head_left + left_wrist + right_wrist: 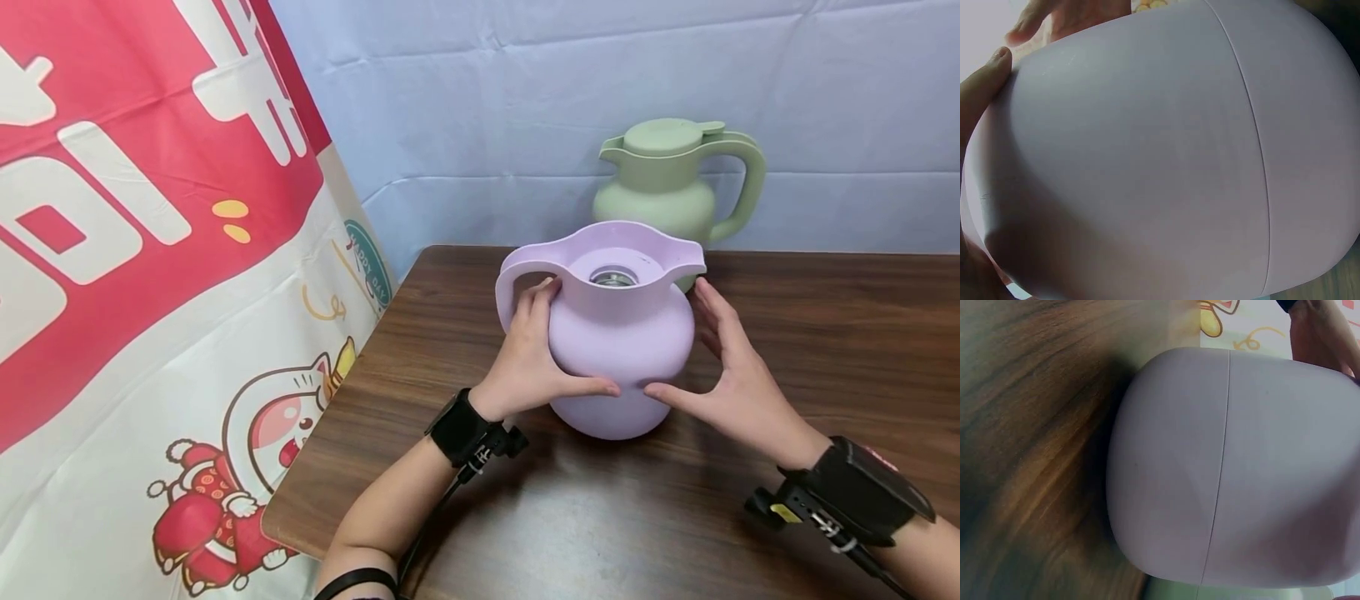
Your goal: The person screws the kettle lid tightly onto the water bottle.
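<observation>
While left grip [530,358] half-curls round lilac jug [624,342], right grip [742,379], spread wide, stands near spout [690,259], clasping nothing.

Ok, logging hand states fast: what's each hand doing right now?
Left hand: holding the lilac jug, thumb across its front.
Right hand: open, spread at the jug's side; firm contact can't be told.

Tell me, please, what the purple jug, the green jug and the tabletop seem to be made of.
Purple jug: probably plastic, satin-matte, judging by its smooth, evenly coloured walls and fine seam.
Green jug: likely similar plastic, going by its even colour and soft sheen.
Tabletop: wood or wood-look laminate, lightly glossy; it shows brown grain and a pale reflection.
</observation>
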`<state>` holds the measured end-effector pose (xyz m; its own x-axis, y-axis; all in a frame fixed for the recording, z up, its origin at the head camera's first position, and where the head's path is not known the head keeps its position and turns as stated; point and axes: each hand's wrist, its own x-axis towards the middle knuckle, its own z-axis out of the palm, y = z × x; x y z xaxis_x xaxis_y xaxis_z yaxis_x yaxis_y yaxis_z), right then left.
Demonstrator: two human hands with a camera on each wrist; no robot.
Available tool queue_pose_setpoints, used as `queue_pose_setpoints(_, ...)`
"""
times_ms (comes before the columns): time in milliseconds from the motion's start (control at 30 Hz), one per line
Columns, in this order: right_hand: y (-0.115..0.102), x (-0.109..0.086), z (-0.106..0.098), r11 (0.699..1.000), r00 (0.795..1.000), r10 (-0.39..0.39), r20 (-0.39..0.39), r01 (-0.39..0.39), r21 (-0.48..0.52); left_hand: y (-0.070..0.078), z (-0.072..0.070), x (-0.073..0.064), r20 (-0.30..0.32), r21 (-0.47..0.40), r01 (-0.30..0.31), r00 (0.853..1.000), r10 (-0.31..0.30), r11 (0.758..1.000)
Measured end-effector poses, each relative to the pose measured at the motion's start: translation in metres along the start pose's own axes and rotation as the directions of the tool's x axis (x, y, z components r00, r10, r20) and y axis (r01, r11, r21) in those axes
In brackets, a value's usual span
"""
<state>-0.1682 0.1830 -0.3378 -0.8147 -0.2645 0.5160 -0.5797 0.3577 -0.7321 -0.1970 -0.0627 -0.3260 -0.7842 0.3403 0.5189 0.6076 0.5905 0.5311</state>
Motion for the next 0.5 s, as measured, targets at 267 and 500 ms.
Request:
queue_pose_setpoints(267,0.001,-0.01,-0.006,1.0,1.0,0.011,0.008,-0.011,0.002,0.009,0.003,-0.003,0.033,-0.062,-0.026,0.999,0.028,0.998)
queue_pose_setpoints(500,0.001,-0.023,-0.009,0.999,0.999,0.039,0.019,-0.038,-0.028,0.02,0.009,-0.004,0.04,-0.07,-0.082,0.996,0.085,0.994)
